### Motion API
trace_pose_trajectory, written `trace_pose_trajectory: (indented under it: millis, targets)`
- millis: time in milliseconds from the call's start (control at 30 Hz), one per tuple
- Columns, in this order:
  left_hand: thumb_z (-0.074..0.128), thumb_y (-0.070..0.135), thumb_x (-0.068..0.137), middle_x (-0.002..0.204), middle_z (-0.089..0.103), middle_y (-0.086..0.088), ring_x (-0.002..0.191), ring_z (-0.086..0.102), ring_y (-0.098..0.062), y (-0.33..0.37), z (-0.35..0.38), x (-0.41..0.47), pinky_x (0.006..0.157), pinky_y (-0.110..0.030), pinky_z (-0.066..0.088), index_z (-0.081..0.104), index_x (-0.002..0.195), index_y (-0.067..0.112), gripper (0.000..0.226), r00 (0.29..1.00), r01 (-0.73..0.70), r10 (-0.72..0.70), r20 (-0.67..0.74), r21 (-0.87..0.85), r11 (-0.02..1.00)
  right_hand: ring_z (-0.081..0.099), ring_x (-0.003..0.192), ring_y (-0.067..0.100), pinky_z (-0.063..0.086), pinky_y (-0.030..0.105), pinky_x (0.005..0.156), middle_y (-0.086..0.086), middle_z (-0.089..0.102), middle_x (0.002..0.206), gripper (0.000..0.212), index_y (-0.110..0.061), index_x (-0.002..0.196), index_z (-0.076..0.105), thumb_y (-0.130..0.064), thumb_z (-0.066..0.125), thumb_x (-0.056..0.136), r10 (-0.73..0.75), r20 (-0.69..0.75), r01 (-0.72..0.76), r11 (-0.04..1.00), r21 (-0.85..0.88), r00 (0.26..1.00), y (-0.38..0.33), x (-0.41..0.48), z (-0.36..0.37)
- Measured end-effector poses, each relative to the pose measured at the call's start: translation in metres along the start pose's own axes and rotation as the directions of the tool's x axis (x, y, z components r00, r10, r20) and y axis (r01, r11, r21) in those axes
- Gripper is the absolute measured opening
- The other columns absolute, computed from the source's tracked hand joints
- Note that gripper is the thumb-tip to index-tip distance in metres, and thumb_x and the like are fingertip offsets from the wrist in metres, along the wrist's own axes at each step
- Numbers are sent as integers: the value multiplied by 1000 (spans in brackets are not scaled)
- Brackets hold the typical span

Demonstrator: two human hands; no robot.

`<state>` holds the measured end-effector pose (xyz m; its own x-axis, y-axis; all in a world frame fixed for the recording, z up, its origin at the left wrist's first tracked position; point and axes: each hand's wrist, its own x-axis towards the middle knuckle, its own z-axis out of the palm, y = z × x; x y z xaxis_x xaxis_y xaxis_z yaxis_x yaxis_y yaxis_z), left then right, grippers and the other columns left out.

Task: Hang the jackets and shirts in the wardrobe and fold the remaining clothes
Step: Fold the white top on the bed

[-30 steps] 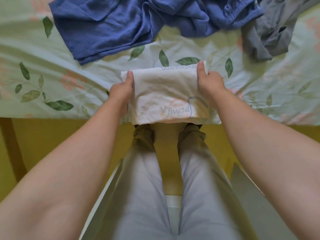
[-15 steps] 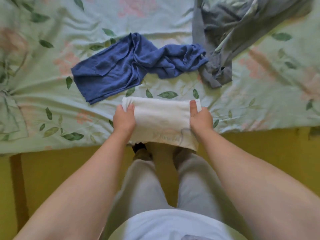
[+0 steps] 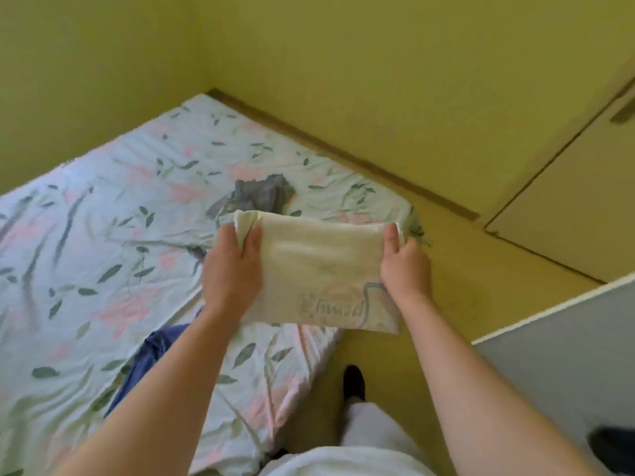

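A folded white garment (image 3: pixel 319 269) with a faint printed logo is held in the air above the bed's corner. My left hand (image 3: pixel 232 269) grips its left edge and my right hand (image 3: pixel 405 266) grips its right edge. A crumpled grey garment (image 3: pixel 263 195) lies on the bed (image 3: pixel 103 235) just beyond the white one. A blue garment (image 3: pixel 147 359) lies on the bed nearer to me, partly hidden under my left forearm.
The bed has a floral sheet and sits in the corner of yellow walls (image 3: pixel 343 63). A yellow floor strip (image 3: pixel 457 262) runs along its right side. A cupboard door (image 3: pixel 577 201) is at the right, and a white panel (image 3: pixel 556 338) stands near my right arm.
I have lifted the folded white garment off the bed edge and turned to the right; the view now shows the bed corner, walls and cupboard. Both hands keep their grip.
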<state>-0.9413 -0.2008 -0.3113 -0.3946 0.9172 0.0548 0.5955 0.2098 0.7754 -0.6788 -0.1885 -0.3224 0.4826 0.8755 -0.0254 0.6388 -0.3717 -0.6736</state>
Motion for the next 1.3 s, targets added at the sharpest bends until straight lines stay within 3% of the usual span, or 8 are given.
trace_pose_trajectory:
  millis: [233, 533, 633, 833, 1033, 1133, 1233, 1300]
  targets:
    - [55, 52, 98, 66, 55, 9, 63, 53, -3, 232, 28, -27, 49, -25, 29, 46, 79, 22, 36, 882, -449, 471, 4, -293, 844, 50, 80, 26, 37, 35, 69, 1, 53, 81, 62, -13, 93, 52, -69, 25, 99, 117, -480, -51, 988, 148, 869, 20, 11, -226]
    - [60, 42, 98, 66, 59, 8, 66, 55, -3, 464, 93, -160, 45, -18, 33, 52, 83, 20, 29, 592, -599, 804, 49, -641, 480, 41, 73, 23, 29, 36, 64, -10, 42, 69, 54, -18, 83, 45, -66, 28, 101, 238, -837, -134, 971, 197, 493, 107, -45, -471]
    - [61, 41, 98, 72, 62, 3, 72, 55, -6, 519, 109, -208, 51, -16, 37, 57, 88, 17, 27, 501, -569, 865, 30, -742, 355, 44, 76, 21, 31, 35, 65, -9, 43, 74, 54, -17, 92, 48, -65, 27, 101, 228, -889, -144, 972, 185, 396, 129, -72, -533]
    - [60, 45, 98, 74, 59, 10, 63, 54, 10, 617, 131, -311, 50, -11, 33, 57, 90, 22, 24, 339, -510, 941, -1, -841, 182, 44, 65, 3, 26, 23, 51, -9, 49, 76, 56, -17, 97, 49, -68, 24, 100, 201, -964, -274, 950, 148, 176, 154, -151, -635]
    - [61, 41, 98, 78, 63, 4, 69, 56, -19, 691, 134, -436, 60, -35, 41, 64, 95, 15, 26, 91, -257, 995, 46, -964, 68, 54, 76, 12, 36, 27, 57, 1, 59, 94, 65, -12, 113, 53, -68, 24, 100, 192, -981, -462, 869, 177, -16, 161, -257, -704]
    - [64, 39, 97, 86, 69, -5, 80, 60, -25, 713, 129, -503, 70, -40, 49, 68, 98, 14, 25, -40, -80, 998, 52, -996, 48, 45, 69, 4, 29, 19, 55, -3, 55, 89, 57, -14, 113, 52, -64, 28, 102, 188, -971, -538, 808, 239, -148, 159, -312, -721]
    - [64, 39, 97, 85, 71, -1, 84, 66, -29, 719, 121, -568, 72, -39, 51, 68, 92, 17, 23, -212, 35, 974, 82, -995, 92, 60, 97, 27, 40, 30, 71, 18, 61, 123, 61, -7, 135, 53, -55, 32, 105, 198, -957, -678, 675, 290, -213, 151, -365, -726]
    - [63, 38, 98, 87, 71, -11, 87, 67, -36, 718, 115, -609, 75, -45, 54, 68, 90, 9, 30, -338, 111, 937, 86, -985, 130, 59, 107, 37, 43, 38, 84, 25, 60, 131, 59, -6, 132, 57, -52, 32, 106, 220, -938, -747, 568, 347, -269, 147, -398, -728]
